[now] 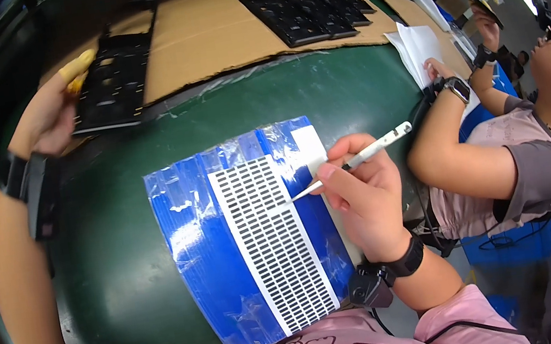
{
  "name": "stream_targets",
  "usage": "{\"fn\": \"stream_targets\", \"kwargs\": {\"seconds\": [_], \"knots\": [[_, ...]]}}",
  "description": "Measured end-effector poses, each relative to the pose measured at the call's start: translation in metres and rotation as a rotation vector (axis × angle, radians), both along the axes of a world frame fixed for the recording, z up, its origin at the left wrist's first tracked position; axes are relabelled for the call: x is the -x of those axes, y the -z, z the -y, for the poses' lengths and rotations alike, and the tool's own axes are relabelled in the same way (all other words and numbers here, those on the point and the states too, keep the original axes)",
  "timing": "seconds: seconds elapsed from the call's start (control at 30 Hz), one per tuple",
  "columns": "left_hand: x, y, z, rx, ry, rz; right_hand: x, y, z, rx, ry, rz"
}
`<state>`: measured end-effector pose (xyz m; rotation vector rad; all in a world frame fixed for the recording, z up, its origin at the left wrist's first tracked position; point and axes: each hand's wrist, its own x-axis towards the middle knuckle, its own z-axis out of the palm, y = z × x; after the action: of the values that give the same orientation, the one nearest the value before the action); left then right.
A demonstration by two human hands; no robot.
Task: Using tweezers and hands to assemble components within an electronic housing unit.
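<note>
My right hand (371,204) pinches a slim white pen-like tool (378,145) with a fine pointed tip. The tip touches or hovers just over a white sheet of small black rectangular stickers (274,244); I cannot tell which. That sheet lies on a blue board (210,283) covered in clear tape, close to my body. At the far left, my left hand (49,115), with yellow covers on its fingertips, grips the left edge of a black plastic frame (110,83). Part of its fingers is hidden by the frame.
Brown cardboard (203,36) covers the far part of the green table (118,269). More black frames (304,12) lie there at the back. White papers (418,48) are at the right, near a co-worker's arm (437,125). A white strip (308,145) sits on the blue board's far right corner.
</note>
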<state>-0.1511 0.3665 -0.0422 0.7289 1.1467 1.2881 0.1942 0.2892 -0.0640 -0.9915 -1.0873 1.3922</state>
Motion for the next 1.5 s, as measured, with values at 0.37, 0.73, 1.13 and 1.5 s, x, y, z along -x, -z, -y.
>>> {"fn": "stream_targets", "kwargs": {"seconds": [0.37,0.73,1.13,1.5], "knots": [[-0.063,-0.016,0.113,-0.167,-0.102,0.155,0.002,0.0,0.0,0.085,-0.03,0.079],[-0.073,-0.018,0.121,-0.111,-0.25,0.018,0.002,0.006,0.0,0.049,-0.026,0.091],[-0.108,-0.012,0.128,-0.019,-0.041,0.478,0.017,-0.035,0.019,-0.028,-0.075,-0.033],[-0.111,-0.02,0.14,-0.001,0.018,0.556,0.069,-0.045,0.036,-0.117,-0.306,-0.047]]}}
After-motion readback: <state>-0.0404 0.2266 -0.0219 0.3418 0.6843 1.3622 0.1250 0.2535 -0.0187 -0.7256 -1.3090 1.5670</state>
